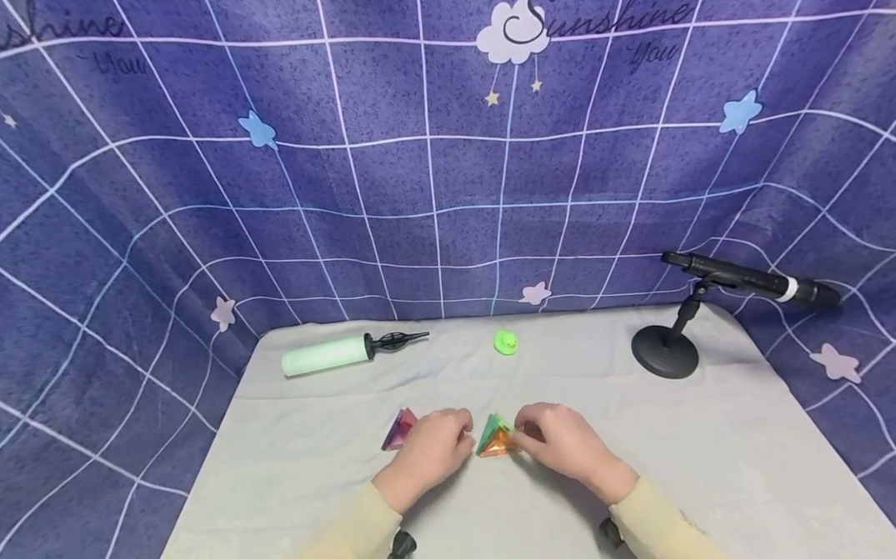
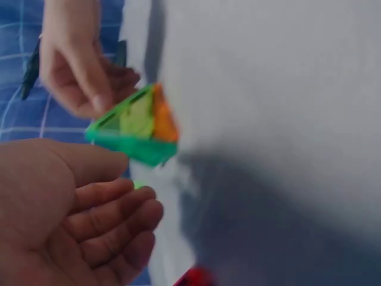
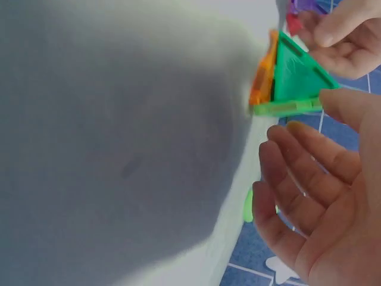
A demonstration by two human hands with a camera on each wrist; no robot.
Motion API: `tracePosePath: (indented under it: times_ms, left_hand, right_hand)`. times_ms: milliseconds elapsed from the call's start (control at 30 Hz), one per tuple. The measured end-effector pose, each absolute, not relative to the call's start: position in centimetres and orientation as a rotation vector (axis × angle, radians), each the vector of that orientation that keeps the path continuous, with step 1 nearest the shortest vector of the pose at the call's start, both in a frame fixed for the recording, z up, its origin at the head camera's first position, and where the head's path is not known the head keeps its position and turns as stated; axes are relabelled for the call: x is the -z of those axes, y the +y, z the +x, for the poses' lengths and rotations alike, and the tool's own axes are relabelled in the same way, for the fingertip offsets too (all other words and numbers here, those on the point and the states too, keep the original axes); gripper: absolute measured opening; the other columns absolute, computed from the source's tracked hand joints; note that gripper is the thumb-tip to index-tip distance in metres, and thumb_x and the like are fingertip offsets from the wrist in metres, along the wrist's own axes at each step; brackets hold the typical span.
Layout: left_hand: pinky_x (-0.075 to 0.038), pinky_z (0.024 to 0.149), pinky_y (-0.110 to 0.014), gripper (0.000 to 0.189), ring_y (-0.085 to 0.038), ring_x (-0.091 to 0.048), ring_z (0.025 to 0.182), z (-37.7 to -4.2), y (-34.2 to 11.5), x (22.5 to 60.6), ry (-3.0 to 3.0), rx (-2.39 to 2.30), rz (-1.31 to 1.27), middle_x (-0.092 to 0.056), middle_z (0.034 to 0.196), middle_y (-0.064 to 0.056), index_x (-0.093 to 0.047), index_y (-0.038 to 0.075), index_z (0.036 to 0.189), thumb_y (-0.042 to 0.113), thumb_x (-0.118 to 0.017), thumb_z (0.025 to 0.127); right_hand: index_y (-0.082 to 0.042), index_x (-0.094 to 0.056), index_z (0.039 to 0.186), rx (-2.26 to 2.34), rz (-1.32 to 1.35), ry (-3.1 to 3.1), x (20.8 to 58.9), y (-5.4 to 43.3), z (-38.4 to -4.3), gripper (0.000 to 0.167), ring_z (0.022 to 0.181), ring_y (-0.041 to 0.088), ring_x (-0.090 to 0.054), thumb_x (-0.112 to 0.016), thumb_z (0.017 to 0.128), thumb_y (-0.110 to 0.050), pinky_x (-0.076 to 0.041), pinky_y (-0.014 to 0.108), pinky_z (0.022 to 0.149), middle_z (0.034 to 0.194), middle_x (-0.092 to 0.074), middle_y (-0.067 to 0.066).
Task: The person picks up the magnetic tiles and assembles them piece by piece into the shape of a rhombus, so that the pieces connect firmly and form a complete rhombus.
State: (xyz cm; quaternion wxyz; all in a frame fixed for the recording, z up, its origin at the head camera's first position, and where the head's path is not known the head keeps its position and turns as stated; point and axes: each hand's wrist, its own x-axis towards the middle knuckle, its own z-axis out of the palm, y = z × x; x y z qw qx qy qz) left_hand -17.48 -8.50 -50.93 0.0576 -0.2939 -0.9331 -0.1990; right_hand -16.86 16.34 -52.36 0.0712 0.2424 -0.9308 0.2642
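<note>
A small pyramid [image 1: 496, 438] of translucent triangular tiles in green, light green and orange stands on the table between both hands. My left hand [image 1: 435, 448] is just left of it, its fingers loosely bent with nothing between them. On the other side, my right hand [image 1: 566, 443] has its thumb tip right at the pyramid's light green edge [image 3: 289, 107], while its other fingers spread loosely below in the right wrist view. A second tile piece, pink and purple [image 1: 399, 429], sits beyond my left hand and is partly covered by it.
Toward the back left lies a pale green hand pump [image 1: 327, 356] with a black nozzle. A bright green toy duck [image 1: 506, 342] sits at the back middle. On the right, a black stand [image 1: 665, 352] holds a dark cylindrical device [image 1: 748, 276]. A blue gridded curtain [image 1: 383, 174] surrounds the table.
</note>
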Motion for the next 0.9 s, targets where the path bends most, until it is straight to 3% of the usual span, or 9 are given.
tracePosePath:
  times_ms: [167, 433, 600, 900]
  left_hand:
    - [-0.052, 0.067, -0.034, 0.011, -0.011, -0.060, 0.072, -18.6, -10.9, 49.1, -2.743, 0.621, -0.866, -0.064, 0.081, 0.006, -0.069, 0.015, 0.087, 0.007, -0.076, 0.090]
    - [-0.056, 0.086, -0.041, 0.014, -0.020, -0.070, 0.092, -21.4, -16.4, 48.2, -2.721, 0.646, -0.823, -0.070, 0.097, 0.001, -0.073, 0.011, 0.098, -0.001, -0.074, 0.091]
    - [-0.056, 0.088, -0.042, 0.024, -0.022, -0.070, 0.098, -22.5, -19.4, 49.6, -2.779, 0.644, -0.822, -0.071, 0.101, 0.000, -0.074, 0.009, 0.103, -0.009, -0.071, 0.089]
    - [-0.047, 0.106, -0.046, 0.045, -0.029, -0.064, 0.122, -21.9, -20.9, 51.8, -2.818, 0.536, -1.163, -0.070, 0.128, -0.008, -0.069, 0.005, 0.129, -0.014, -0.063, 0.089]
  right_hand:
    - [-0.012, -0.075, 0.101, -0.825, 0.753, -2.781, 52.3, 16.7, -17.6, 0.007, 0.079, 0.006, -0.062, -0.074, 0.095, -0.013, -0.055, 0.035, 0.075, 0.091, -0.069, -0.006]
    - [-0.006, -0.072, 0.120, -0.857, 0.902, -2.720, 52.6, 16.5, -18.8, 0.032, 0.103, 0.019, -0.069, -0.069, 0.091, 0.007, -0.055, 0.041, 0.091, 0.113, -0.072, 0.004]
    - [-0.007, -0.070, 0.130, -0.878, 1.033, -2.719, 52.9, 15.9, -19.5, 0.043, 0.118, 0.024, -0.065, -0.065, 0.092, 0.013, -0.051, 0.043, 0.101, 0.125, -0.069, 0.006]
    - [-0.008, -0.070, 0.130, -0.891, 1.217, -2.732, 53.4, 15.3, -20.1, 0.044, 0.120, 0.023, -0.064, -0.065, 0.093, 0.014, -0.049, 0.043, 0.104, 0.127, -0.067, 0.006]
